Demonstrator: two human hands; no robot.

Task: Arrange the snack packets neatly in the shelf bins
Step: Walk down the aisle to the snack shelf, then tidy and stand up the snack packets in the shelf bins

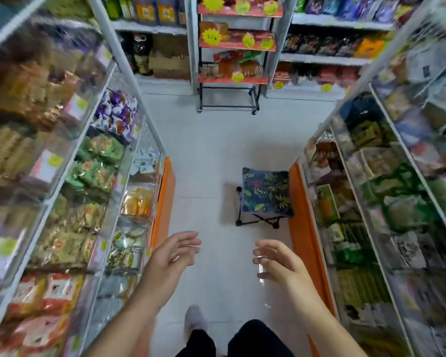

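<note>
the fingers (188, 243) of the left hand (169, 261) are relaxed and spread and hold nothing. the fingers (268, 249) of the right hand (281, 266) are also loose and a little curved, with nothing between them. both hands hang in the air over the white floor (211, 155) of the aisle, apart from each other and not touching any shelf.

the snack packets (98, 161) lie in the clear shelf bins (129, 202) on the left side, and more packets (386, 191) fill the shelves on the right. they look blurred, so i cannot tell which bin is untidy.

a small folding stool (265, 194) stands on the floor ahead, near the right orange shelf base (304, 228). i think the risk is that the person walks on while looking at the bins and the foot (195, 320) hits the stool. also, a quick reach into a full bin may push packets over its front edge.
</note>
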